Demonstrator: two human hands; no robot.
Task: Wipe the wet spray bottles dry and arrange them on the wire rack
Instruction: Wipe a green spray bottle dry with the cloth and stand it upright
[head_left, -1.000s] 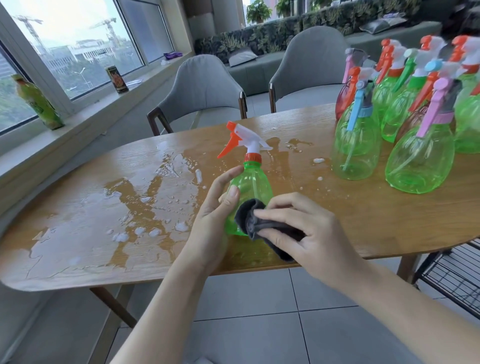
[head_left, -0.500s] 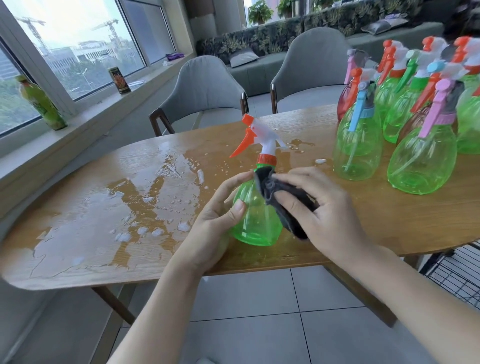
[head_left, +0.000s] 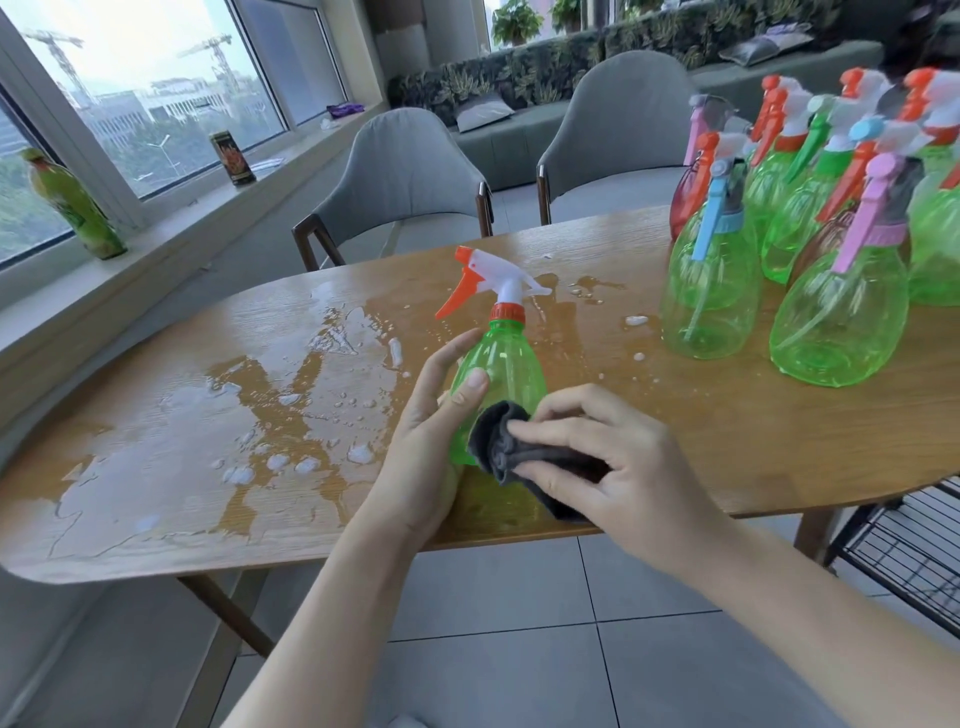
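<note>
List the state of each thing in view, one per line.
held spray bottle: upright, gripped, being wiped
left hand: grips the bottle
right hand: presses dark cloth on bottle
table: wet on its left part
other spray bottles: standing upright on table
wire rack: on floor, shelf in view bare
</note>
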